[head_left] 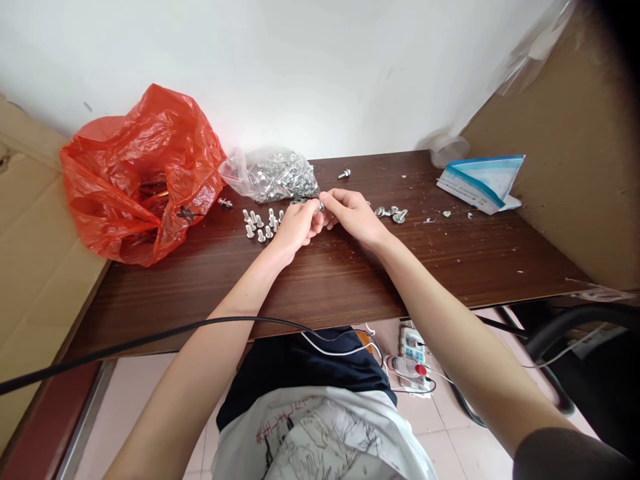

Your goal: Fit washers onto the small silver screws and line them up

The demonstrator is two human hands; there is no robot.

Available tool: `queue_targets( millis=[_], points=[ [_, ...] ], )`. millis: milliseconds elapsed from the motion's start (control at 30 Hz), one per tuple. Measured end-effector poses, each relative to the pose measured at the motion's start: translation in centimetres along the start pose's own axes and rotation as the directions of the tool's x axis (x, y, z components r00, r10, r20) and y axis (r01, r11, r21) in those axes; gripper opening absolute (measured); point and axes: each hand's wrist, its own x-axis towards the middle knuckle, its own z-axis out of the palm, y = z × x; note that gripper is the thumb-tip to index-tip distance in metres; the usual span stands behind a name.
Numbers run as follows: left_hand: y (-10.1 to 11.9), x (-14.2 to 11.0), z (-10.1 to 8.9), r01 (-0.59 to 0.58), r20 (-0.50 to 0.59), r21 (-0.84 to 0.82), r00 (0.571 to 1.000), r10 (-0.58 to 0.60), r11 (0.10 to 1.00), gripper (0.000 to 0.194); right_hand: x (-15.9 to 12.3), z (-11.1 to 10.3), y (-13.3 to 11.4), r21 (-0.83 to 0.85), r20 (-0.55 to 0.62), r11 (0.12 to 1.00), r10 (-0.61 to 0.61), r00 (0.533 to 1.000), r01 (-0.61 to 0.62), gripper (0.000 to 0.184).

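My left hand [299, 225] and my right hand [351, 212] meet over the dark wooden table [320, 280], fingertips pinched together on a small metal bolt [320, 206]. Both hands are closed around it. Just behind them lies a clear plastic bag of metal bolts [274, 175]. To the left of my left hand, several assembled bolts [260, 223] stand upright in a cluster. A few loose bolts [393, 213] lie to the right of my right hand.
A red plastic bag [143, 173] sits at the table's left back. A single bolt [344, 174] lies near the wall. A blue-white paper packet [481, 180] rests at right. Cardboard flanks both sides. A black cable [150, 337] crosses the front edge; a power strip [413, 347] lies on the floor.
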Motion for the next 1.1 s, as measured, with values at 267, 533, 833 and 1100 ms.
queue_targets(
  millis=[267, 533, 833, 1100],
  points=[
    [0.03, 0.01, 0.03, -0.019, -0.035, -0.026, 0.999, 0.018, 0.999, 0.037, -0.03, 0.03, -0.05, -0.024, 0.01, 0.999, -0.021, 1.0, 0.021, 0.051],
    [-0.11, 0.24, -0.21, -0.026, -0.053, -0.039, 0.998, 0.023, 0.999, 0.034, -0.06, -0.29, -0.22, 0.108, 0.026, 0.993, -0.051, 0.998, 0.048, 0.037],
    [-0.33, 0.48, -0.28, -0.031, -0.05, -0.026, 0.998, 0.03, 0.999, 0.031, -0.06, -0.24, -0.53, 0.147, -0.04, 0.985, -0.083, 0.996, 0.088, 0.023],
    [-0.49, 0.34, 0.06, -0.02, 0.003, 0.052, 1.0, 0.02, 0.998, 0.028, 0.21, -0.1, -0.18, 0.05, -0.137, 0.974, -0.213, 0.967, 0.222, 0.022]
  ],
)
